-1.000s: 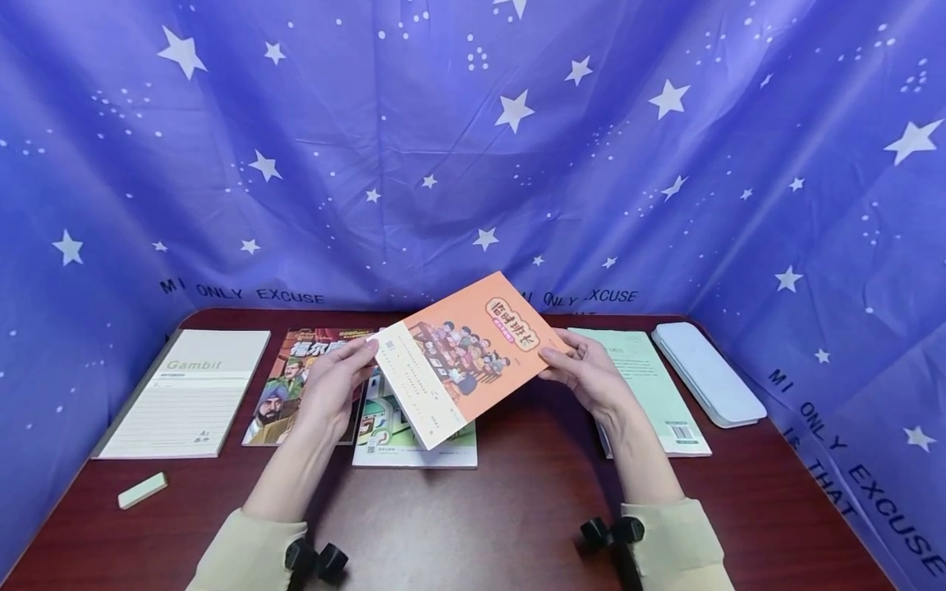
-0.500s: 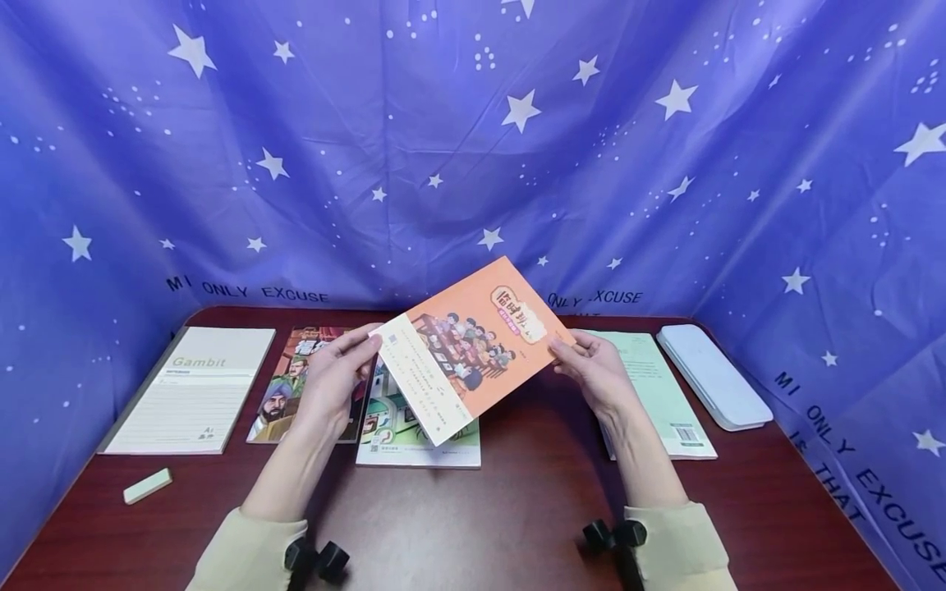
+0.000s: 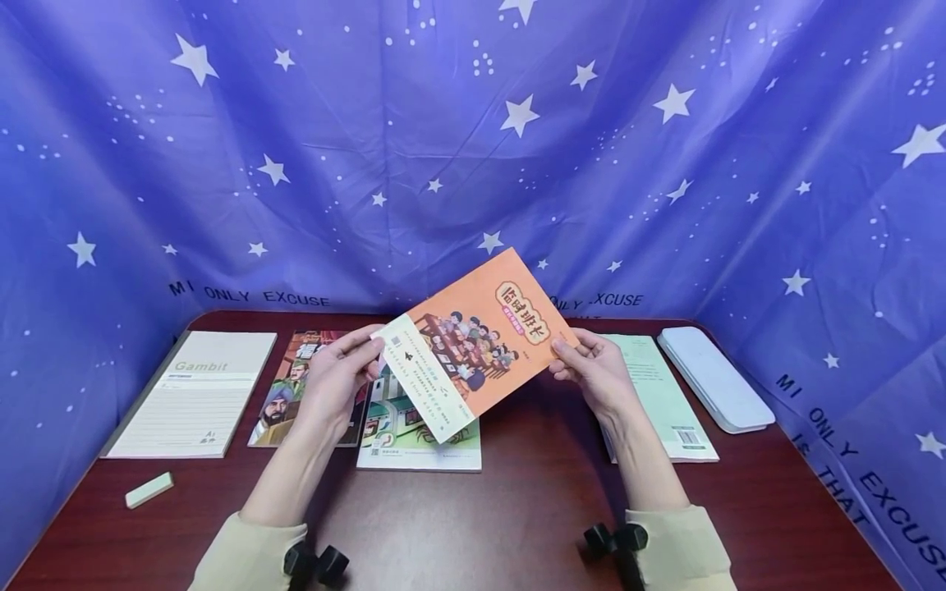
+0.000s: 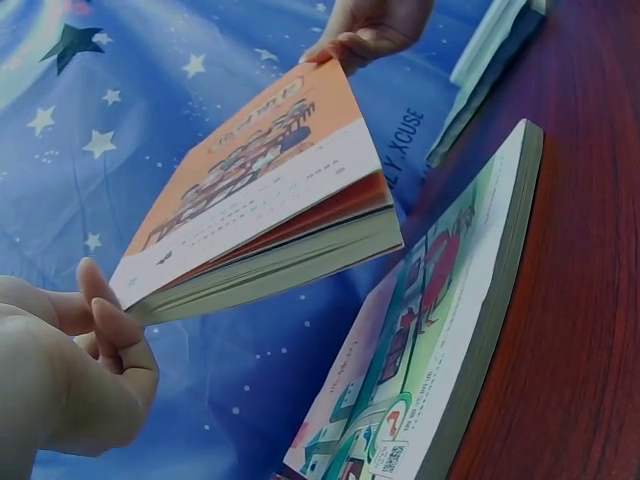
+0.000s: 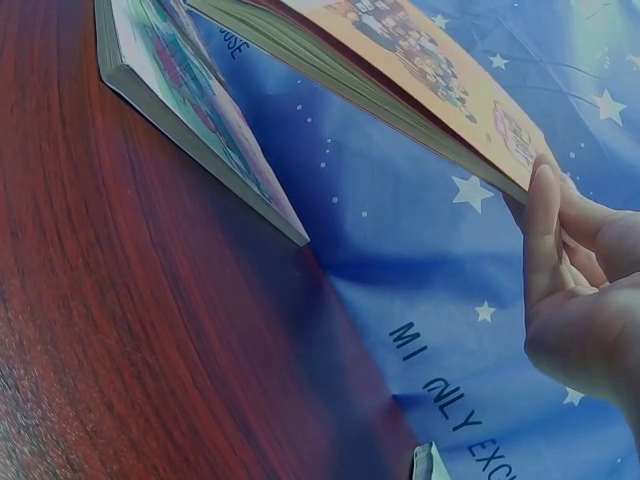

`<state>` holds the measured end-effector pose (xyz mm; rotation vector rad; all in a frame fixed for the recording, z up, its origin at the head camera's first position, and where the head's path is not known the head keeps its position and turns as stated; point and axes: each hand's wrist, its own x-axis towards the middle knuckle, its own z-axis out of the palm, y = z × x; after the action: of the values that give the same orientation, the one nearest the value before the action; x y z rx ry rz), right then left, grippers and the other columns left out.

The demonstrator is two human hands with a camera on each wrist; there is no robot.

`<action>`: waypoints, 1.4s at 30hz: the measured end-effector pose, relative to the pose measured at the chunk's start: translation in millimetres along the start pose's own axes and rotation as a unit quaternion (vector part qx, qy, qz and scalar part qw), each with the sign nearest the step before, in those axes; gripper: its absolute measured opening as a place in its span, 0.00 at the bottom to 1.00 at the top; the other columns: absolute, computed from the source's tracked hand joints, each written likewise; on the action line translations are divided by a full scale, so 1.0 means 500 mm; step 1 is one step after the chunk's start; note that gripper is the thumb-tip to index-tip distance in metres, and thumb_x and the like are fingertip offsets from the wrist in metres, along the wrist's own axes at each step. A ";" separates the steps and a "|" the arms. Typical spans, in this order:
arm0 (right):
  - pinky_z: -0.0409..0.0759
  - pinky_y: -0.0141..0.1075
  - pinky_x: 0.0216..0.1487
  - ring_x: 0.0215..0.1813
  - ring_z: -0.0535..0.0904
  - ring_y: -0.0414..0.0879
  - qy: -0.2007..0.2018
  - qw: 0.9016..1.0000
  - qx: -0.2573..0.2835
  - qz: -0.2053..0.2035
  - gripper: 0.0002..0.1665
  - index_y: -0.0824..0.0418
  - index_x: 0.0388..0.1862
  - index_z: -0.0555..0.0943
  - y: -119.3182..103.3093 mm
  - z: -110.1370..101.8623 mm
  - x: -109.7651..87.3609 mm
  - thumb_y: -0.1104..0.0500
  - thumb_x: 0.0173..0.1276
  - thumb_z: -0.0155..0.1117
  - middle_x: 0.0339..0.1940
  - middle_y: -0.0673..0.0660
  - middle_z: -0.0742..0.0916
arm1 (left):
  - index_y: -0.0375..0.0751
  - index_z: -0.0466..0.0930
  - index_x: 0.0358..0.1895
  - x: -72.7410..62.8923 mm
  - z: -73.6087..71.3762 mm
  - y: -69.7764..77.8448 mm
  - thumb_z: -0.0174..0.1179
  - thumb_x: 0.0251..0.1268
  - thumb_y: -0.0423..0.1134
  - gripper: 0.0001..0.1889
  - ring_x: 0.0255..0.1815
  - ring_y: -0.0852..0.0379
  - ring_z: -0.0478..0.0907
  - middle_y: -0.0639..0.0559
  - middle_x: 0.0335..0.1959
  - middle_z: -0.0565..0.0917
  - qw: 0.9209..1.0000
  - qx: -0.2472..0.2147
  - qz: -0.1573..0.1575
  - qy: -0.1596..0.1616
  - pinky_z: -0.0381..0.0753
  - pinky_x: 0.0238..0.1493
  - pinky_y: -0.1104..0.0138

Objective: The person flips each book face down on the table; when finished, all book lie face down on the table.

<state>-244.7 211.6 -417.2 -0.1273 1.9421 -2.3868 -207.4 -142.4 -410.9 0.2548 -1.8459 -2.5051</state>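
I have the orange book (image 3: 480, 345) up in the air over the middle of the table (image 3: 517, 525), toward its far edge, tilted with its cover facing up. My left hand (image 3: 336, 373) pinches one corner, by the pale band, and my right hand (image 3: 591, 373) pinches the corner diagonally opposite; both grips are narrow, thumb on the cover. I judge it a light paperback, bendy rather than stiff, with a fairly slick cover. The left wrist view shows the cover standing a little off the pages, so I'd expect it to flop or fan if squeezed only at the corners. Two corners also make a pivot; I'd trust a grip nearer the spine, which I take to be the far long side, pinching the whole thickness. The only likely container is the white case (image 3: 713, 377), lying by the table's far right corner; it looks closed, so I can't tell what's inside.
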 end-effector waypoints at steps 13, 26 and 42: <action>0.90 0.32 0.36 0.30 0.91 0.42 -0.046 0.998 0.030 -0.033 0.08 0.56 0.47 0.84 -0.002 0.003 -0.003 0.65 0.78 0.58 0.31 0.52 0.92 | 0.37 0.77 0.66 -0.008 0.003 0.011 0.59 0.77 0.37 0.19 0.34 0.66 0.82 0.62 0.35 0.82 0.998 0.054 0.031 0.008 0.77 0.42 0.74; 0.91 0.36 0.47 0.39 0.92 0.45 -0.063 0.995 0.067 -0.049 0.11 0.60 0.51 0.84 -0.006 0.010 -0.008 0.61 0.81 0.55 0.40 0.57 0.92 | 0.35 0.75 0.67 -0.017 0.004 0.022 0.57 0.78 0.36 0.19 0.37 0.65 0.84 0.61 0.35 0.85 0.998 0.043 0.054 -0.001 0.81 0.51 0.69; 0.89 0.42 0.53 0.44 0.92 0.49 -0.069 0.988 0.121 -0.071 0.16 0.62 0.48 0.87 -0.007 0.017 -0.009 0.57 0.82 0.53 0.46 0.58 0.92 | 0.34 0.74 0.65 -0.019 0.005 0.020 0.54 0.80 0.38 0.18 0.39 0.65 0.88 0.62 0.37 0.88 0.998 0.013 0.062 -0.005 0.86 0.53 0.71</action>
<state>-239.6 204.6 -412.2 -0.4182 1.6199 -2.6014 -199.2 -142.0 -399.4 0.1222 -1.8373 -2.4070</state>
